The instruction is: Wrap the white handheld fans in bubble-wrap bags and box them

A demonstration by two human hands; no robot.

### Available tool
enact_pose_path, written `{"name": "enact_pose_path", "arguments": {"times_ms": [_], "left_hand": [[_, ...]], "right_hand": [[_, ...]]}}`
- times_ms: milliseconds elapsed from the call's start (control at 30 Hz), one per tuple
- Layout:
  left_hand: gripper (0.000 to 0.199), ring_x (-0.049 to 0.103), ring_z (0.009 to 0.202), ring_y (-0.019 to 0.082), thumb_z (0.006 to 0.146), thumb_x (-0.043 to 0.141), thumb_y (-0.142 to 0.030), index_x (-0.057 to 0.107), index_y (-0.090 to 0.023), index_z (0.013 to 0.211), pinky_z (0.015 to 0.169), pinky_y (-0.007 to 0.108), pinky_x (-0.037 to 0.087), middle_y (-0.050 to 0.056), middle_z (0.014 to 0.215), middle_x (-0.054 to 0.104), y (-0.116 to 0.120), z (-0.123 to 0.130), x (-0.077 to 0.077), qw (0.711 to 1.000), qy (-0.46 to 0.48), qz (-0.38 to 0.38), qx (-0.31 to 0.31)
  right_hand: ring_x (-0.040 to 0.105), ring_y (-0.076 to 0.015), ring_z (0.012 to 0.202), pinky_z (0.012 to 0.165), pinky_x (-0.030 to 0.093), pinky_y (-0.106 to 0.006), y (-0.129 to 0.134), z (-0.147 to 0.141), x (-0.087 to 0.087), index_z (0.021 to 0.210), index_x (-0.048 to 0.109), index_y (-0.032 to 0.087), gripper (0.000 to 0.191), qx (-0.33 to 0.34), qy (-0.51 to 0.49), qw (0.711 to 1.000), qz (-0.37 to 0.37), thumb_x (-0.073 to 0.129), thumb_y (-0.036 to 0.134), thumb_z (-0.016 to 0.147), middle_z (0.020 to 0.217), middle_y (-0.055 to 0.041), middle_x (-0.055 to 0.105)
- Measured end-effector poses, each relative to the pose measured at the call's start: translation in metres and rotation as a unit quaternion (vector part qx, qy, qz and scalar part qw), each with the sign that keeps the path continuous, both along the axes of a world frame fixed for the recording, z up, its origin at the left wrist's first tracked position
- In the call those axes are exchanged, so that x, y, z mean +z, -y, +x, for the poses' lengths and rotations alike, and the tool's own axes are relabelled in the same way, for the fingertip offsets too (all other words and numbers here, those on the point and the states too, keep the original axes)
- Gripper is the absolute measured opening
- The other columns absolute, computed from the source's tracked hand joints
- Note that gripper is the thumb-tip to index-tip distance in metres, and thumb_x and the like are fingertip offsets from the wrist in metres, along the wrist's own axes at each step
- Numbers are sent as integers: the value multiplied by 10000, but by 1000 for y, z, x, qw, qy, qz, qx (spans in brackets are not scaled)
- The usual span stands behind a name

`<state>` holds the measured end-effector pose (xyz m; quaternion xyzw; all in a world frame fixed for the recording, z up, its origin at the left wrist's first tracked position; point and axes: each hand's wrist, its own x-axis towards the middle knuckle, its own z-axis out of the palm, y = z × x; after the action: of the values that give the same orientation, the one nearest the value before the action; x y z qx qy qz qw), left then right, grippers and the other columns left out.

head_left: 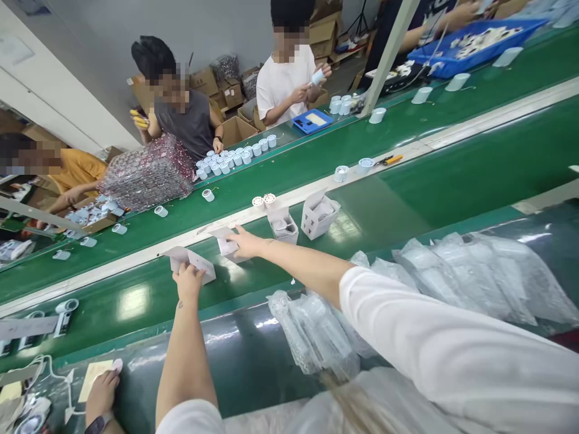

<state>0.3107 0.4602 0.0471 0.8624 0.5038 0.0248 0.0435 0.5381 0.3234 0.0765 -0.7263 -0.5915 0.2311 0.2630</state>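
Both my arms reach out over the near green belt. My left hand [188,278] has its fingers closed on the near side of an open white box [203,265] with a raised flap. To the right, my right hand [244,242] grips a second white box [225,244], its fingers at the box's upper edge. Beside that hand stands an open box [284,228] with a wrapped item inside. Another open box [316,220], also filled with a wrapped item, is just right of it. Two small white round parts [264,201] rest on the divider behind the boxes.
Bubble-wrapped packs [316,331] lie on the near ledge. Pliers [391,160] and two cups [353,171] sit by the divider. The far belt [289,175] carries white cups. Several people work across it; another person's hand [103,392] is at lower left.
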Motion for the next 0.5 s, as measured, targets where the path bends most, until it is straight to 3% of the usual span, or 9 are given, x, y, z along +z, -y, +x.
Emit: {"name": "enact_pose_path", "arguments": {"times_ms": [133, 233, 300, 400, 500], "left_hand": [[375, 389, 1339, 303, 810, 595, -377, 586, -156, 1112, 1107, 503, 210, 202, 1439, 433, 9, -8, -3, 1000, 20, -3, 2], [450, 372, 1359, 298, 793, 626, -388, 535, -169, 1175, 1139, 518, 145, 189, 1449, 433, 20, -11, 2, 999, 38, 14, -6], [424, 377, 1359, 289, 819, 596, -394, 533, -166, 1171, 1151, 514, 128, 192, 1418, 469, 35, -14, 7, 995, 80, 50, -13], [301, 463, 1282, 281, 876, 501, -409, 590, -173, 1041, 1119, 480, 248, 187, 1270, 584, 79, -20, 1, 979, 185, 83, -5], [266, 604, 1011, 265, 875, 468, -436, 612, -212, 868, 954, 430, 431, 117, 966, 677, 155, -28, -26, 962, 269, -25, 33]], "right_hand": [[444, -285, 1253, 1039, 379, -450, 62, 45, 23, 1240, 557, 193, 424, -94, 83, 985, 115, 632, 255, 827, 1316, -127, 486], [343, -416, 1303, 1004, 365, -563, 104, 72, 22, 1132, 622, 214, 481, -171, 178, 969, 5, 776, 229, 676, 1422, -157, 361], [427, -426, 1238, 939, 425, -531, 117, 81, 12, 1127, 625, 213, 486, -178, 186, 963, -83, 766, 159, 665, 1422, -178, 344], [606, -307, 994, 825, 495, -417, 116, 84, -5, 1112, 623, 178, 310, -174, 164, 964, -116, 605, 152, 804, 1287, -193, 453], [623, -241, 877, 805, 499, -367, 109, 86, -16, 1062, 643, 149, 243, -188, 161, 966, -69, 509, 188, 862, 1244, -176, 476]]}}
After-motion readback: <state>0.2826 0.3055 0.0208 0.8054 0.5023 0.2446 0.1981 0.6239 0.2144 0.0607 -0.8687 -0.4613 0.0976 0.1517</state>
